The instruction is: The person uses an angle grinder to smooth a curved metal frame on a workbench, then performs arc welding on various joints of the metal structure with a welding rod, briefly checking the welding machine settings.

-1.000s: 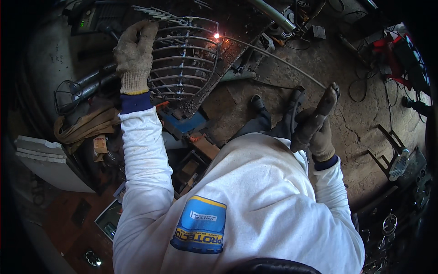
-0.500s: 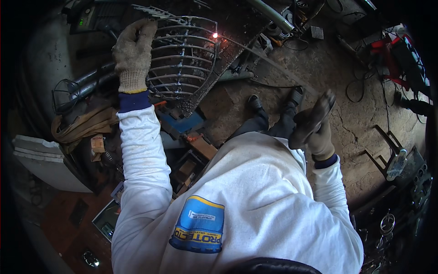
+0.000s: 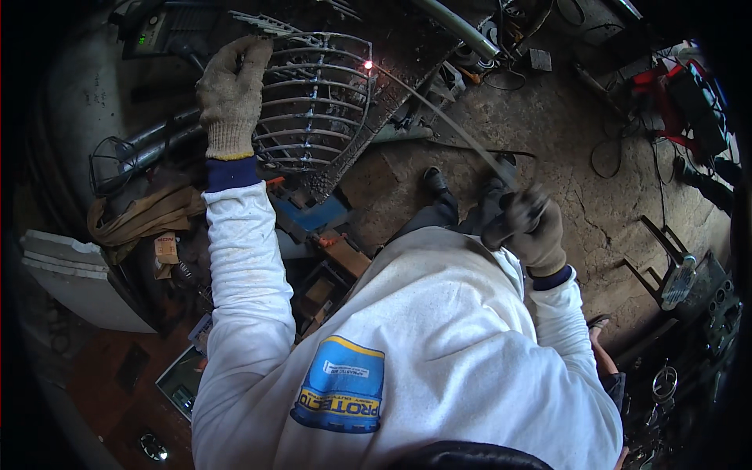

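Observation:
My left hand, in a tan knit glove, is closed on the left edge of a metal grille made of curved rods, lying on a dark worktable. My right hand, gloved too, is closed around a dark welding electrode holder, whose shape is partly blurred. From it a long thin welding electrode runs up and left to the grille's upper right corner. Its tip there glows red. The fingertips of my left hand are partly hidden behind the glove.
A machine with a green display stands at the upper left. Metal pipes and a brown cloth lie beside the table. A metal frame with two prongs rests on the floor at right. Another person's foot shows at lower right.
My right hand has moved left and slightly down, and its fingers have turned. The electrode's glowing tip stays near the same corner. Another person's foot and leg have appeared at lower right.

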`<action>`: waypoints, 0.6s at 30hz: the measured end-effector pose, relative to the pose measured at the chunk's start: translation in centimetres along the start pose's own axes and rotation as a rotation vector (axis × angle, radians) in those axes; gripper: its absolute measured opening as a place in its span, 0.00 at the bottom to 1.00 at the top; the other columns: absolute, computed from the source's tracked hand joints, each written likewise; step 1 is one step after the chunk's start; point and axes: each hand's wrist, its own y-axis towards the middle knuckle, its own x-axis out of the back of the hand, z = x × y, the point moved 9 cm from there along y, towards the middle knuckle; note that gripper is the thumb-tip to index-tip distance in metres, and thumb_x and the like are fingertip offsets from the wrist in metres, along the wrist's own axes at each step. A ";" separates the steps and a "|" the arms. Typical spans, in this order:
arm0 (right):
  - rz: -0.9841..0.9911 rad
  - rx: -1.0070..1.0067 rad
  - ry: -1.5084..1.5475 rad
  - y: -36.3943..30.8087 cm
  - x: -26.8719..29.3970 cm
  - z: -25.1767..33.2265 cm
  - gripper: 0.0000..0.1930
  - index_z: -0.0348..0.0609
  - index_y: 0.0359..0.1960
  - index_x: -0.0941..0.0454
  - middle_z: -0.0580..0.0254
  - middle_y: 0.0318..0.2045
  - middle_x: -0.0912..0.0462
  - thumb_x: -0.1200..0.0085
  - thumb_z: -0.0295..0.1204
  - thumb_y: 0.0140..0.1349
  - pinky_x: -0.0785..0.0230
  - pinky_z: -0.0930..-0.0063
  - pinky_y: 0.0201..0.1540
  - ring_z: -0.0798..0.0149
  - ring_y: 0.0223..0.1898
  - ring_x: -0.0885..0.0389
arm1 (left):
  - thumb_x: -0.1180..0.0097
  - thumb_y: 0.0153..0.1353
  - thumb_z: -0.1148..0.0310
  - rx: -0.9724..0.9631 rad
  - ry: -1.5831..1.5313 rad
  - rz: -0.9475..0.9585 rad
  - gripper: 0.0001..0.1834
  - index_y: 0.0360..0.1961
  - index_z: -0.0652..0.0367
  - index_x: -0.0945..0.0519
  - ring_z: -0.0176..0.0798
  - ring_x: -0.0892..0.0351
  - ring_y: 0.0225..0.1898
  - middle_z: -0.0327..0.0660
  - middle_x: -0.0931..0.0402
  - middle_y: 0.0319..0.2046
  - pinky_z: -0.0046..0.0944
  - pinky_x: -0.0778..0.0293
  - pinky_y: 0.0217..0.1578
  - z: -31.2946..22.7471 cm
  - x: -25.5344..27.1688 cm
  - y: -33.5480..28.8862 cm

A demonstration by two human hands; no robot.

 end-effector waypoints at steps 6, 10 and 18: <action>0.039 -0.385 0.594 0.0 0.0 -2.5 0.10 0.37 0.37 0.23 0.64 0.27 0.21 0.46 0.32 0.62 0.29 0.77 0.28 0.70 0.24 0.22 | 0.38 0.58 0.48 0.018 0.006 0.016 0.22 0.45 0.52 0.15 0.45 0.18 0.46 0.44 0.17 0.44 0.43 0.25 0.49 0.0 -0.3 0.0; -0.028 0.069 -0.062 0.3 0.3 1.8 0.13 0.36 0.38 0.21 0.64 0.30 0.17 0.38 0.27 0.51 0.25 0.73 0.33 0.69 0.30 0.17 | 0.38 0.58 0.47 -0.036 -0.038 0.008 0.23 0.45 0.53 0.15 0.46 0.18 0.47 0.44 0.17 0.44 0.43 0.25 0.49 0.1 -0.1 0.2; 0.015 0.117 -0.046 0.4 0.6 2.1 0.12 0.35 0.38 0.22 0.63 0.28 0.18 0.40 0.30 0.57 0.26 0.74 0.29 0.67 0.25 0.19 | 0.37 0.58 0.49 -0.032 -0.046 0.000 0.20 0.44 0.52 0.14 0.46 0.18 0.48 0.45 0.17 0.44 0.42 0.25 0.50 0.2 -0.3 0.1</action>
